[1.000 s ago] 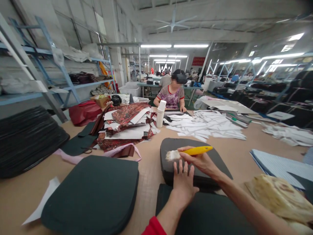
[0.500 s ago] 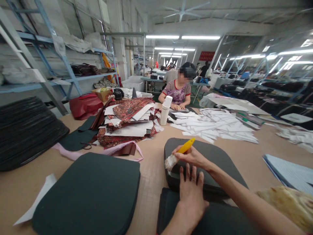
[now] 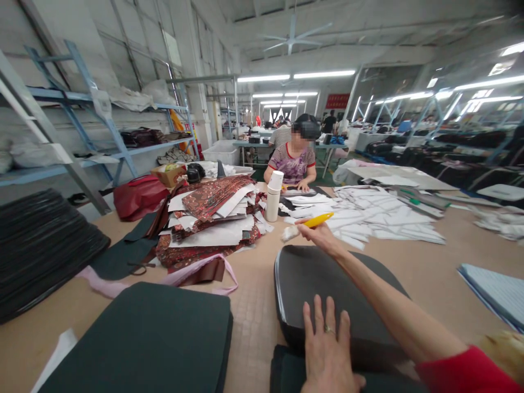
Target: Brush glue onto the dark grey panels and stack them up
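Note:
My right hand (image 3: 321, 234) is closed round a brush (image 3: 317, 220) with a yellow handle and pale bristles, held above the far left corner of a stack of dark rounded panels (image 3: 303, 273). A whitish wet-looking line runs along the left edge of that stack. My left hand (image 3: 327, 338) lies flat on the near part of it, fingers spread, a ring on one finger. Under my left wrist is another dark green stack (image 3: 282, 363). A separate stack of dark green panels (image 3: 164, 333) sits at the left.
A white bottle (image 3: 273, 199) stands beside piled patterned red pieces (image 3: 213, 202). White strips (image 3: 380, 213) spread at the back right. A blue-lined pad (image 3: 495, 292) lies at right. Tall black stack (image 3: 45, 245) at far left. Another person (image 3: 292, 161) works across the table.
My right hand has lifted the brush off the stack's left edge and moved it away from me. My left hand stays pressed on the stack. The view has shifted slightly.

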Tool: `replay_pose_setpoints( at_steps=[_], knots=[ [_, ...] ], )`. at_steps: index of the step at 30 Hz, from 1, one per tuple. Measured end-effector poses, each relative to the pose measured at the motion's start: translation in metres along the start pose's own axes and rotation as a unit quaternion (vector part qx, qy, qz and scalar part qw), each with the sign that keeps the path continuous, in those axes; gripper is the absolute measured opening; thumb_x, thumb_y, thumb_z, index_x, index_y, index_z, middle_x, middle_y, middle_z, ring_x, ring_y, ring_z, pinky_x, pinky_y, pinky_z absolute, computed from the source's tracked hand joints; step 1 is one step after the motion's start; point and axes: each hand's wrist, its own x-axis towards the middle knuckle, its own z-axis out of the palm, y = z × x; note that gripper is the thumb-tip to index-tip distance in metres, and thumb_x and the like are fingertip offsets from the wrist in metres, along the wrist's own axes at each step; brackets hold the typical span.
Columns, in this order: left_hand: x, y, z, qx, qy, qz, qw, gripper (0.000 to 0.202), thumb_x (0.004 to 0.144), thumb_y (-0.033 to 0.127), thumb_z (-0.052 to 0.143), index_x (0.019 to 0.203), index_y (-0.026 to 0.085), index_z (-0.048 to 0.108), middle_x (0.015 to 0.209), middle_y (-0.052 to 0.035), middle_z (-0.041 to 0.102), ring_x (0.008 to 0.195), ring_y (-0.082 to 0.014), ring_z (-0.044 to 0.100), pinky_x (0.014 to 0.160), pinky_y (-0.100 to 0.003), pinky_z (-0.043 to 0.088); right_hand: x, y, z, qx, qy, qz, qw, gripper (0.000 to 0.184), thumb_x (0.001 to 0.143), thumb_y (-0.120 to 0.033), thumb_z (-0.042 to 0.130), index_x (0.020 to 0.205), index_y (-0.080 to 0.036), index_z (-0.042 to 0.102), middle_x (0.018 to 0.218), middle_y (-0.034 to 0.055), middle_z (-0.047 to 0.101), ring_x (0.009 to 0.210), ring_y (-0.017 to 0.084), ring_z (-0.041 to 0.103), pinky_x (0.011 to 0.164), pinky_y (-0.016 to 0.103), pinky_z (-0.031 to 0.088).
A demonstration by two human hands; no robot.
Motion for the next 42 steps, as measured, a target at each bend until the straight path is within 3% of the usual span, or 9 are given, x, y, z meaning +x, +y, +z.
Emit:
replay_pose_setpoints(
  at_steps=[6, 13, 16, 19, 26, 29, 33, 37, 42],
  knots=[
    [0.001, 0.004, -0.010, -0.029, -0.034, -0.011, 0.999, 0.083, 0.078, 0.053, 0.053, 0.142, 0.016, 0.017, 0.149, -0.0140, -0.002, 0.135, -0.0315, -0.011, 0.110, -0.060, -0.001, 0.007, 0.004, -0.013, -0.008, -0.121, -0.002, 0.993, 0.037, 0.064, -0.043, 0.063, 0.087, -0.015, 0.068, 0.068, 0.0015, 0.062, 0.054, 0.011, 0.049, 0.050, 0.023, 0.041],
    [0.003, 0.007, -0.014, -0.020, -0.050, -0.019, 0.998, 0.084, 0.077, 0.060, 0.048, 0.143, 0.019, 0.015, 0.149, -0.0125, -0.004, 0.135, -0.0323, -0.011, 0.109, -0.061, -0.003, 0.005, 0.034, -0.076, -0.046, -0.098, 0.014, 0.994, 0.030, 0.065, -0.038, 0.064, 0.081, -0.014, 0.067, 0.066, 0.0017, 0.060, 0.057, 0.012, 0.050, 0.052, 0.024, 0.041],
    [0.003, 0.007, -0.015, -0.012, -0.047, -0.019, 0.999, 0.086, 0.076, 0.063, 0.048, 0.142, 0.020, 0.015, 0.149, -0.0130, -0.003, 0.135, -0.0334, -0.010, 0.108, -0.062, -0.003, -0.004, 0.043, -0.111, -0.058, -0.069, 0.024, 0.996, 0.029, 0.065, -0.040, 0.064, 0.076, -0.013, 0.066, 0.060, 0.0015, 0.057, 0.055, 0.013, 0.049, 0.050, 0.024, 0.039],
    [0.003, 0.008, -0.016, 0.002, -0.046, -0.020, 0.999, 0.087, 0.075, 0.065, 0.047, 0.142, 0.021, 0.014, 0.149, -0.0131, -0.002, 0.135, -0.0335, -0.010, 0.108, -0.062, -0.003, -0.010, 0.045, -0.129, -0.062, -0.028, 0.036, 0.997, 0.031, 0.064, -0.042, 0.065, 0.077, -0.013, 0.066, 0.055, 0.0011, 0.054, 0.052, 0.013, 0.047, 0.046, 0.025, 0.037],
    [0.007, 0.009, -0.010, 0.064, -0.043, -0.028, 0.997, 0.089, 0.073, 0.065, 0.050, 0.142, 0.026, 0.011, 0.149, -0.0096, -0.001, 0.135, -0.0348, -0.007, 0.109, -0.062, 0.002, -0.011, 0.046, -0.106, -0.020, -0.009, 0.026, 0.999, 0.029, 0.065, -0.041, 0.062, 0.078, -0.015, 0.066, 0.064, 0.0008, 0.060, 0.056, 0.012, 0.052, 0.052, 0.023, 0.043],
    [0.010, 0.000, 0.004, 0.104, -0.015, -0.016, 0.994, 0.088, 0.073, 0.059, 0.054, 0.142, 0.029, 0.009, 0.150, -0.0075, 0.000, 0.136, -0.0355, -0.003, 0.109, -0.062, 0.006, -0.018, 0.060, -0.117, -0.025, 0.036, 0.043, 0.998, 0.025, 0.063, -0.039, 0.060, 0.071, -0.015, 0.064, 0.058, 0.0000, 0.058, 0.052, 0.012, 0.050, 0.049, 0.024, 0.042],
    [0.012, -0.012, 0.023, 0.148, 0.041, 0.007, 0.988, 0.095, 0.069, 0.052, 0.061, 0.142, 0.031, 0.004, 0.150, -0.0061, -0.001, 0.136, -0.0365, -0.001, 0.109, -0.063, 0.009, -0.050, 0.080, -0.157, -0.049, 0.121, 0.066, 0.989, 0.026, 0.063, -0.042, 0.058, 0.066, -0.016, 0.062, 0.055, 0.0006, 0.057, 0.051, 0.014, 0.051, 0.049, 0.025, 0.041],
    [0.011, -0.014, 0.027, 0.161, 0.062, 0.008, 0.985, 0.094, 0.070, 0.049, 0.062, 0.142, 0.033, 0.004, 0.151, -0.0047, 0.000, 0.137, -0.0355, 0.001, 0.109, -0.062, 0.011, -0.098, 0.086, -0.189, -0.084, 0.200, 0.087, 0.972, 0.028, 0.065, -0.044, 0.056, 0.067, -0.016, 0.063, 0.053, 0.0015, 0.058, 0.052, 0.017, 0.054, 0.050, 0.027, 0.041],
    [0.011, -0.014, 0.026, 0.182, 0.077, 0.012, 0.980, 0.091, 0.070, 0.047, 0.060, 0.142, 0.033, 0.007, 0.151, -0.0040, 0.002, 0.138, -0.0349, 0.003, 0.109, -0.061, 0.013, -0.125, 0.083, -0.194, -0.117, 0.283, 0.101, 0.947, 0.033, 0.068, -0.044, 0.053, 0.078, -0.016, 0.068, 0.063, 0.0036, 0.066, 0.061, 0.021, 0.060, 0.056, 0.029, 0.043]
  ],
)
